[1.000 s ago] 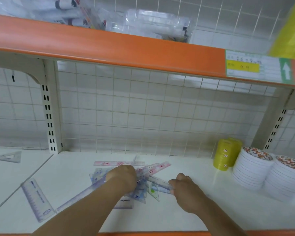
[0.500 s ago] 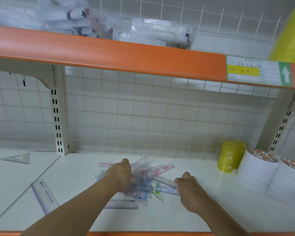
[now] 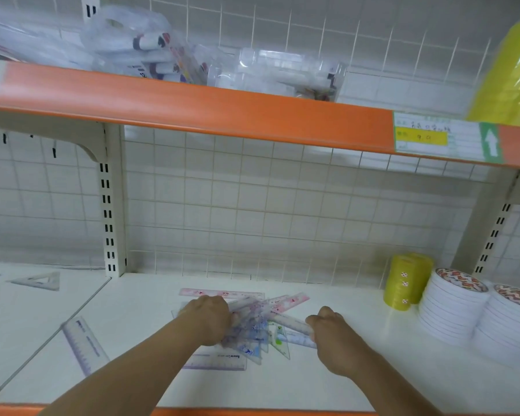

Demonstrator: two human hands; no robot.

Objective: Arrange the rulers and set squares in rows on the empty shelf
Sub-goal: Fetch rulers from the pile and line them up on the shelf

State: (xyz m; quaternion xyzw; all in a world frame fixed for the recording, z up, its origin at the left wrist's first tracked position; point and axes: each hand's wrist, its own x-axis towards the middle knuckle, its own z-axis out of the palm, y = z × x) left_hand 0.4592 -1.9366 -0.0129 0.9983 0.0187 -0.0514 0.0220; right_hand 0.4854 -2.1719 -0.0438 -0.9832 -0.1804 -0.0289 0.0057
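Orange trim (image 3: pixel 222 412) edges the front of a white shelf (image 3: pixel 282 385) at 6 o'clock of the view, where a person's two bare forearms reach in. The left hand (image 3: pixel 207 319) curls its fingers over a blurred pile of rulers and set squares (image 3: pixel 261 334) at the middle of the shelf, gripping its left side. The right hand (image 3: pixel 332 334), at 3 o'clock of the pile, is closed round the end of a clear ruler (image 3: pixel 291 321) that juts from the heap.

A purple-edged ruler (image 3: pixel 222 362) lies flat at 6 o'clock of the pile, partly under the left forearm. A loose ruler (image 3: pixel 83 345) lies slantwise, well apart at 8 o'clock. A pink ruler (image 3: pixel 222 294) lies just behind the pile at 12 o'clock.

On the neighbouring shelf at 9 o'clock lies a lone set square (image 3: pixel 39 280). At 3 o'clock of the view stand yellow tape rolls (image 3: pixel 403 280), with two stacks of white tape rolls (image 3: pixel 454 307) just beside them.

A wire grid (image 3: pixel 252 205) backs the bay. Overhead at 12 o'clock an orange-fronted upper shelf (image 3: pixel 192 112) carries a price label (image 3: pixel 445 139), bagged markers (image 3: pixel 150 52) and clear plastic boxes (image 3: pixel 282 73).
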